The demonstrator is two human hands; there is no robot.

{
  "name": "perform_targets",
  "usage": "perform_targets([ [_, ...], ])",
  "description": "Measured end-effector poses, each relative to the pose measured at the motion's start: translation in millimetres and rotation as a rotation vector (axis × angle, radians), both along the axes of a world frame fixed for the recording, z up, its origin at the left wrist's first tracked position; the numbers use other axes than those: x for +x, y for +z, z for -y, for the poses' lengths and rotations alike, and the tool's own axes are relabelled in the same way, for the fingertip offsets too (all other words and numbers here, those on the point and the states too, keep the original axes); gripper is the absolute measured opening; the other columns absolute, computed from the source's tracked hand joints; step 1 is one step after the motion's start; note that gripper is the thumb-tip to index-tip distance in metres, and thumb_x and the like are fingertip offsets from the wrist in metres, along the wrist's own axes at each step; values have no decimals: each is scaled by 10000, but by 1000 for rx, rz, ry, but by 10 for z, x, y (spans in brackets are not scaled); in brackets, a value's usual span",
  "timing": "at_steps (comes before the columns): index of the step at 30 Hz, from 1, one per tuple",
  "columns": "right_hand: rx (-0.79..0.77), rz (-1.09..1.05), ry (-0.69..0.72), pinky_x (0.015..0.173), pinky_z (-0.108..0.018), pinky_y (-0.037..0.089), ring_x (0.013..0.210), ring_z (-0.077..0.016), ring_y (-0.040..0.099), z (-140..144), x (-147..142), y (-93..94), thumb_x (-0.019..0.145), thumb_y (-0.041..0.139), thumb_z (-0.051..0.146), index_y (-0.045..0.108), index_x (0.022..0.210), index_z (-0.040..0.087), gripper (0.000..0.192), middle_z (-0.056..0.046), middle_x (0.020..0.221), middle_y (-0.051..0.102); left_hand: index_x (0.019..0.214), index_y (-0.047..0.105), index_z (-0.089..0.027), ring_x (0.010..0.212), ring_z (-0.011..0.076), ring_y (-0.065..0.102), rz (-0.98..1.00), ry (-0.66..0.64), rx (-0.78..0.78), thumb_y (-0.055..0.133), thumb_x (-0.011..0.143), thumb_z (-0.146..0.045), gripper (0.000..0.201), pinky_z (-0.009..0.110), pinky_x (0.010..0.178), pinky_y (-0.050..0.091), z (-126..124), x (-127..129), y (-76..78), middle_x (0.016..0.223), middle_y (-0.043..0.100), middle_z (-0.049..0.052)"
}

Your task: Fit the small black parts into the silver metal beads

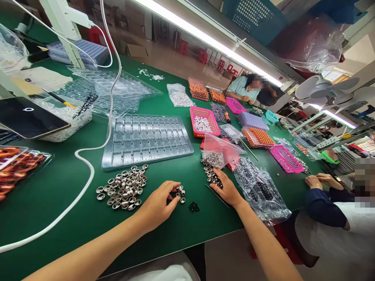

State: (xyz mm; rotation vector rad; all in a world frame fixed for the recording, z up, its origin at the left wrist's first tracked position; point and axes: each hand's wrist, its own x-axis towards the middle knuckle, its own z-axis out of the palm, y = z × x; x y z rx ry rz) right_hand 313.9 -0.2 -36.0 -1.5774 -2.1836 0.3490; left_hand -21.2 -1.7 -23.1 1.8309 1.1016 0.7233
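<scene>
My left hand (162, 201) rests on the green table with thumb and index finger apart, beside a small cluster of silver metal rings (181, 192). Its other fingers are curled and partly hidden. To its left lies a larger pile of silver metal rings (124, 189). My right hand (227, 188) is spread at the edge of another heap of metal rings (209, 173), which spills from a clear plastic bag (218, 150). Between my hands sits a little heap of small black parts (193, 207). A thin rod (216, 195) lies by my right hand.
A clear compartment tray (148, 138) lies ahead, and a pink basket (205, 121) of white parts stands behind the bag. A white cable (84, 187) crosses the left side. At right are a bag of black parts (260, 189) and a co-worker's hands (322, 181).
</scene>
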Motion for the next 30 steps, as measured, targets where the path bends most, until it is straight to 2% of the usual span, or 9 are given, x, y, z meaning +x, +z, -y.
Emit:
perform_targets([
  [5, -12, 16, 69, 1226, -464, 368, 1454, -234, 443, -129, -86, 23, 976, 557, 482, 423, 1521, 240, 611, -93, 1548, 486, 1254, 607, -165, 876, 229, 681, -18, -9, -23, 493, 925, -395, 417, 399, 831, 596, -5, 2, 1, 1159, 654, 123],
  [14, 24, 56, 134, 1227, -509, 338, 1471, -259, 411, -318, -195, 20, 960, 581, 467, 385, 1539, 237, 652, -114, 1573, 447, 1224, 610, -174, 878, 223, 676, -1, -17, 9, 491, 932, -351, 361, 378, 809, 596, -10, 15, -39, 1126, 658, 110],
  [20, 51, 65, 154, 1215, -501, 358, 1432, -260, 450, -368, -242, 9, 962, 586, 460, 397, 1532, 242, 639, -120, 1520, 496, 1219, 604, -173, 887, 213, 652, 18, -35, 26, 485, 939, -317, 337, 364, 813, 586, -9, 12, -82, 1130, 648, 109],
  [26, 54, 78, 177, 1239, -520, 317, 1499, -279, 354, -400, -249, -21, 961, 597, 466, 318, 1567, 263, 697, -124, 1601, 383, 1225, 595, -211, 903, 212, 641, 23, -31, 35, 508, 950, -310, 305, 359, 814, 577, -7, 20, -151, 1144, 642, 91],
  [30, 45, 89, 189, 1233, -507, 335, 1502, -274, 357, -419, -282, -26, 967, 588, 465, 281, 1579, 273, 711, -122, 1611, 370, 1217, 596, -216, 906, 216, 644, 25, -31, 45, 513, 951, -303, 292, 355, 808, 575, -2, 17, -150, 1140, 647, 89],
])
